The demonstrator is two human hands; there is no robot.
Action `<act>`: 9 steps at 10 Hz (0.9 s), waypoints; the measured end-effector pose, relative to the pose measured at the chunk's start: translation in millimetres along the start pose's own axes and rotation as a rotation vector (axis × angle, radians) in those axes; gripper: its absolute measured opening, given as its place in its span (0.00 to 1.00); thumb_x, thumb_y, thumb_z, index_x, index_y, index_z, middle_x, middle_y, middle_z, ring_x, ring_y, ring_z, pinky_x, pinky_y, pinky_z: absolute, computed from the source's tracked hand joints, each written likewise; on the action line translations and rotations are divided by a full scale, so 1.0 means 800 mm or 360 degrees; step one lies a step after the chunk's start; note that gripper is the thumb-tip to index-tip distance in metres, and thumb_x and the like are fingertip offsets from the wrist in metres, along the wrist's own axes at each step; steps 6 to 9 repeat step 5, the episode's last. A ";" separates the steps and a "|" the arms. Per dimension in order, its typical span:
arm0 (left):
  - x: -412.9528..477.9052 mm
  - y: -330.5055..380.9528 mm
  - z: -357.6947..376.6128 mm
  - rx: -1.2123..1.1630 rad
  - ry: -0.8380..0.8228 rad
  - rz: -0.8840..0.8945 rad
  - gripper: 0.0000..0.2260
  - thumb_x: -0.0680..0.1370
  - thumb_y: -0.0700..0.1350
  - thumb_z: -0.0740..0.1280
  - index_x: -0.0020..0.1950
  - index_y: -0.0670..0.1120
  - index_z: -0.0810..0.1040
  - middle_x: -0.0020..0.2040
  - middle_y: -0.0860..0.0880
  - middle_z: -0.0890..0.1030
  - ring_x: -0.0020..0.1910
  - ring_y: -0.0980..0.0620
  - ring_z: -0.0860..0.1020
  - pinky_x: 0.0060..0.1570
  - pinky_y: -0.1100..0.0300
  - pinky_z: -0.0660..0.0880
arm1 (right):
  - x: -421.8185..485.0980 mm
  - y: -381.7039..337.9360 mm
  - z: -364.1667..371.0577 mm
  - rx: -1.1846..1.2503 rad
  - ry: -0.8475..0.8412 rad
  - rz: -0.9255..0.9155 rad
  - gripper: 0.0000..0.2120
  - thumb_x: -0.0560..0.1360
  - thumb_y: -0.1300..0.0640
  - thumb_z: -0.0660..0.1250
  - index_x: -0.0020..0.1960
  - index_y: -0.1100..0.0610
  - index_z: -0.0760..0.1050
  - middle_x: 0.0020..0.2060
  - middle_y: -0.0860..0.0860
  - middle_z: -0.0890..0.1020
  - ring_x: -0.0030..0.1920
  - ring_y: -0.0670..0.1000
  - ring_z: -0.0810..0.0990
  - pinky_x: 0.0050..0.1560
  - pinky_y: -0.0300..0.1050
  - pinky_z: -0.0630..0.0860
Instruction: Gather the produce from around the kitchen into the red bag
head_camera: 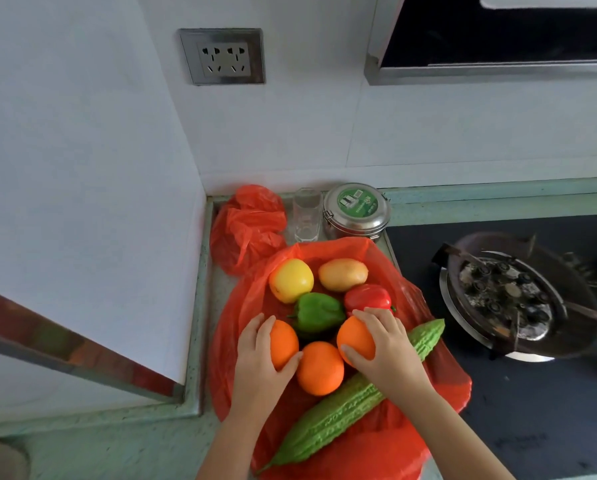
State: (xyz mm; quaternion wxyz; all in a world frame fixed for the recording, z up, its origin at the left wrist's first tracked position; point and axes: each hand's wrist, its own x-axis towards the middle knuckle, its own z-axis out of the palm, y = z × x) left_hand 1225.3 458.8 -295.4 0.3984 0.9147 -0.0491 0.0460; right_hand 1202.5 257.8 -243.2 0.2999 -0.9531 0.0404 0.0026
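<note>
Left hand [260, 351] is cupping one orange [285, 342], fingers wrapped round it; right hand [381, 344] is gripping another orange [354, 337]. Both are resting on the spread red bag [439, 386], probably being settled beside the bitter gourd [345, 407].

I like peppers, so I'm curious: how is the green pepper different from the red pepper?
The green pepper is green; the red pepper is red. The green pepper sits in the middle of the pile, in full view, and no hand touches it; the red pepper lies further right, partly hidden behind the right hand. Both are bell peppers lying on the open red bag.
</note>
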 end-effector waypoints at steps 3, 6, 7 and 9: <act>-0.003 -0.001 0.001 0.0085 0.0040 0.0114 0.31 0.68 0.60 0.65 0.65 0.43 0.70 0.65 0.40 0.71 0.66 0.41 0.67 0.62 0.48 0.64 | -0.002 -0.001 -0.001 -0.0059 -0.0040 0.0021 0.31 0.71 0.43 0.67 0.70 0.49 0.62 0.67 0.47 0.64 0.67 0.52 0.60 0.59 0.45 0.67; -0.005 0.004 -0.003 0.0043 0.0081 0.0209 0.29 0.70 0.59 0.63 0.65 0.44 0.70 0.66 0.42 0.70 0.68 0.43 0.65 0.62 0.49 0.63 | -0.008 -0.004 -0.005 -0.0047 0.0031 0.0011 0.31 0.71 0.44 0.67 0.69 0.50 0.62 0.66 0.48 0.65 0.66 0.51 0.61 0.57 0.44 0.68; -0.005 0.004 -0.003 0.0043 0.0081 0.0209 0.29 0.70 0.59 0.63 0.65 0.44 0.70 0.66 0.42 0.70 0.68 0.43 0.65 0.62 0.49 0.63 | -0.008 -0.004 -0.005 -0.0047 0.0031 0.0011 0.31 0.71 0.44 0.67 0.69 0.50 0.62 0.66 0.48 0.65 0.66 0.51 0.61 0.57 0.44 0.68; -0.005 0.004 -0.003 0.0043 0.0081 0.0209 0.29 0.70 0.59 0.63 0.65 0.44 0.70 0.66 0.42 0.70 0.68 0.43 0.65 0.62 0.49 0.63 | -0.008 -0.004 -0.005 -0.0047 0.0031 0.0011 0.31 0.71 0.44 0.67 0.69 0.50 0.62 0.66 0.48 0.65 0.66 0.51 0.61 0.57 0.44 0.68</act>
